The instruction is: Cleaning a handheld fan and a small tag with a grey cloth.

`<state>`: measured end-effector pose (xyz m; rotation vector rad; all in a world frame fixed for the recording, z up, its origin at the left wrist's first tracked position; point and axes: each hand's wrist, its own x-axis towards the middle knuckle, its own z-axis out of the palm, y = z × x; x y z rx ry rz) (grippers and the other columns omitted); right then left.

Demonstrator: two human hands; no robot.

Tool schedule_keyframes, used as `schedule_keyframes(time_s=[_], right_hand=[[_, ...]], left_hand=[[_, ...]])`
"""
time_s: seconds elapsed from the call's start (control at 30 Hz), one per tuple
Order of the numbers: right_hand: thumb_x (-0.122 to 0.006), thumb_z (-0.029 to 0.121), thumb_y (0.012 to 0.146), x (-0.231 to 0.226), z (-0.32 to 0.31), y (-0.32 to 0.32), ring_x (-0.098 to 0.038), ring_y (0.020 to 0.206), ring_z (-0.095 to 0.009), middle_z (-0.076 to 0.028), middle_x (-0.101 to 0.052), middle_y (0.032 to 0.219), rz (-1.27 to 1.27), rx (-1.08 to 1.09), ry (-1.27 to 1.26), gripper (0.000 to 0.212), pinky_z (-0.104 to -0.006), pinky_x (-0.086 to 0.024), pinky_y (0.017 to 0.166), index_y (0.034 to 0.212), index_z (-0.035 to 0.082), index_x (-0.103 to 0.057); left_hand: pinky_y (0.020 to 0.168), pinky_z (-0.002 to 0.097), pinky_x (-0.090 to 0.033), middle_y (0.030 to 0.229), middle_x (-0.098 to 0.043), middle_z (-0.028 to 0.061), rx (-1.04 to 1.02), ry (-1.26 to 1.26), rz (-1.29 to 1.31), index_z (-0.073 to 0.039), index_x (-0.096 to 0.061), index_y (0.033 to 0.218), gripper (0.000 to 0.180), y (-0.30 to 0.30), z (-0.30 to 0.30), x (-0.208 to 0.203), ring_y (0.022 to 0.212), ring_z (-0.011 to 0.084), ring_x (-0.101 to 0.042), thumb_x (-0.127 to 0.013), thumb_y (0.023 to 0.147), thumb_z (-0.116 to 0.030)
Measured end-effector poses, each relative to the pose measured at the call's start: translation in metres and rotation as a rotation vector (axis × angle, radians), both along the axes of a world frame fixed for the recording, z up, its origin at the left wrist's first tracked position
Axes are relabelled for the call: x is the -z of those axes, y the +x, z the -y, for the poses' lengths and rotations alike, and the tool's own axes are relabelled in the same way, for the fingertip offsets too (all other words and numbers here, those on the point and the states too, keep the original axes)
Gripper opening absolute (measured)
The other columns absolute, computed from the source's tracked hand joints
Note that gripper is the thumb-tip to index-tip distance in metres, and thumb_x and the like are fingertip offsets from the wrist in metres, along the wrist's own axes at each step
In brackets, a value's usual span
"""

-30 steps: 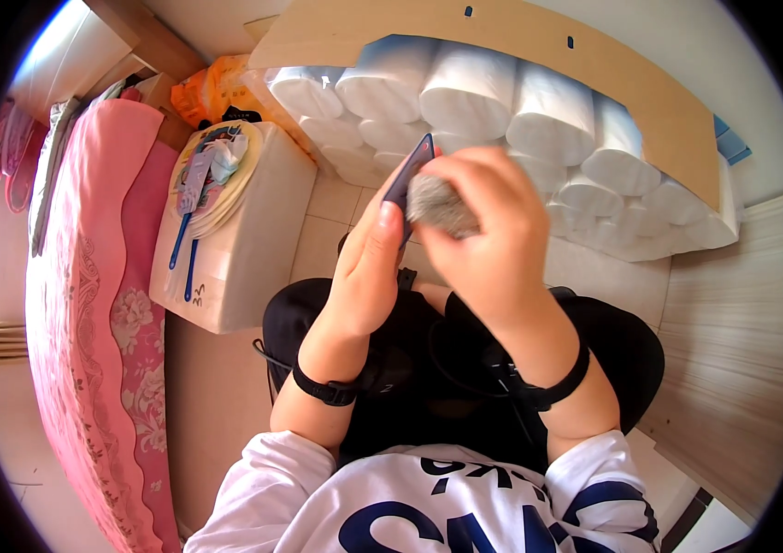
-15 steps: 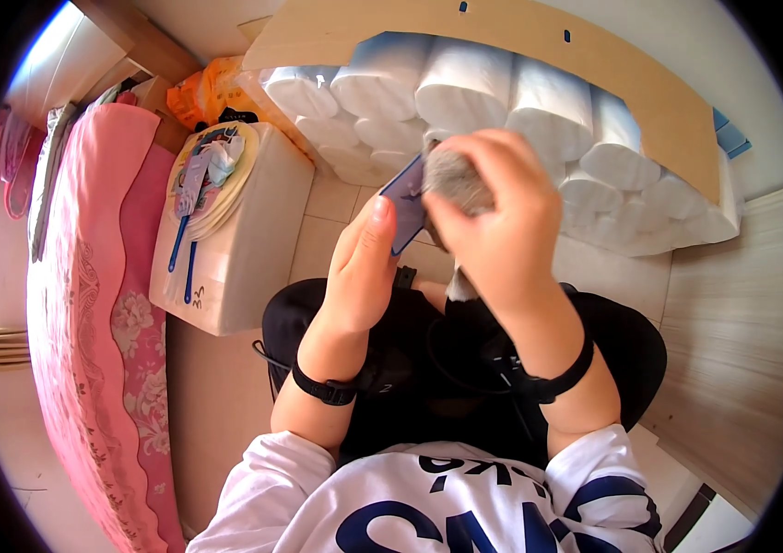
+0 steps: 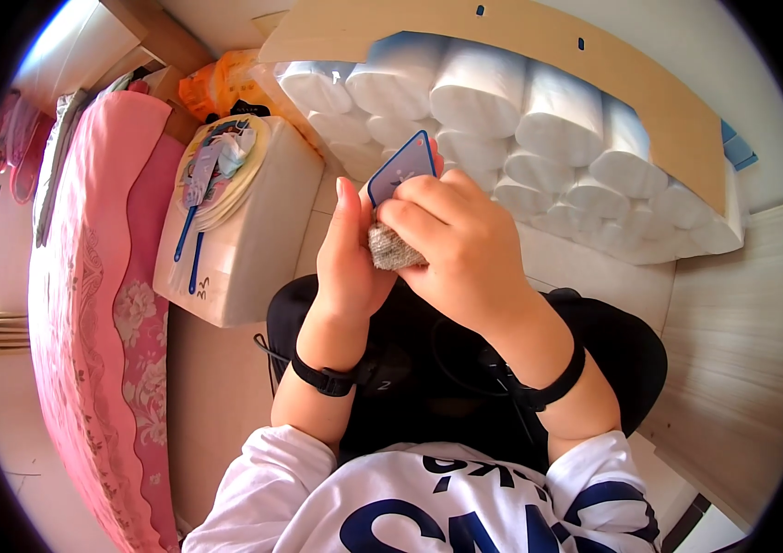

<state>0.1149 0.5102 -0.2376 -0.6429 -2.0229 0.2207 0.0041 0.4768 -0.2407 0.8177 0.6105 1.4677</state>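
In front of my knees I hold up a flat, thin panel (image 3: 405, 170) with a blue edge, a greyish-purple face and a dark pattern. My left hand (image 3: 347, 269) grips its lower left side, thumb pointing up; most of those fingers are hidden behind it. A bunched grey cloth (image 3: 393, 249) is in my right hand (image 3: 470, 247), whose fingers curl over it against the panel's lower part. The panel's lower end is hidden by the cloth and fingers.
A wide cardboard-edged pack of white paper rolls (image 3: 479, 92) stands ahead. To the left is a white box (image 3: 258, 240) with round hand fans (image 3: 225, 184) on top, beside a bed with a pink cover (image 3: 87, 295). A pale wooden panel (image 3: 741, 304) is at right.
My right hand with the cloth has moved down and left, from the panel's upper right to its lower part. The panel's upper corner now shows.
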Motion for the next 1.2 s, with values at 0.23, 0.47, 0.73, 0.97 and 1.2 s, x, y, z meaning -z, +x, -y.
schedule_keyframes(time_s=[0.23,0.47,0.73,0.97,1.2], right_hand=[[-0.068,0.004,0.057,-0.002,-0.001,0.009,-0.053,0.072,-0.026,-0.004,-0.054,0.080,0.159,-0.072,-0.131,0.026,-0.0357,-0.048,0.063,0.081,0.009,-0.060],[-0.072,0.002,0.054,-0.002,-0.007,0.002,-0.055,0.076,-0.029,-0.006,-0.056,0.084,-0.017,0.078,-0.046,0.033,-0.0369,-0.046,0.065,0.085,0.008,-0.060],[-0.070,0.001,0.054,-0.014,0.009,0.009,-0.056,0.078,-0.029,-0.007,-0.060,0.086,0.318,-0.205,-0.162,0.030,-0.0358,-0.047,0.066,0.081,0.007,-0.062],[-0.070,-0.004,0.049,-0.033,0.000,0.020,-0.055,0.077,-0.028,-0.008,-0.058,0.085,0.241,-0.152,-0.127,0.037,-0.0363,-0.045,0.067,0.083,0.006,-0.059],[-0.070,-0.004,0.049,-0.025,0.006,0.008,-0.055,0.078,-0.027,-0.006,-0.058,0.084,0.286,-0.162,-0.113,0.038,-0.0357,-0.046,0.066,0.083,0.007,-0.059]], left_hand=[[0.106,0.0397,-0.029,0.138,-0.039,0.0173,-0.087,-0.056,0.001,0.006,-0.031,0.135,0.063,0.002,-0.007,-0.002,0.128,0.0292,-0.038,-0.019,0.098,-0.043],[0.096,0.0299,-0.038,0.119,-0.053,0.0086,-0.102,0.030,0.027,0.004,-0.043,0.128,0.047,0.002,-0.007,0.012,0.110,0.0153,-0.049,-0.031,0.100,-0.031],[0.085,0.0249,-0.041,0.107,-0.059,0.0063,-0.443,-0.009,-0.739,0.000,-0.051,0.116,0.025,-0.045,0.044,-0.037,0.096,0.0100,-0.052,-0.041,0.097,-0.012],[0.078,0.0360,-0.046,0.099,-0.057,0.0142,-1.182,-0.349,-1.989,-0.010,-0.067,0.102,0.020,-0.201,0.127,0.001,0.090,0.0308,-0.053,-0.057,0.085,-0.010],[0.076,0.0357,-0.044,0.090,-0.056,0.0059,-1.026,-0.224,-2.177,-0.011,-0.064,0.098,0.019,-0.227,0.144,0.077,0.085,0.0249,-0.054,-0.060,0.080,-0.013]])
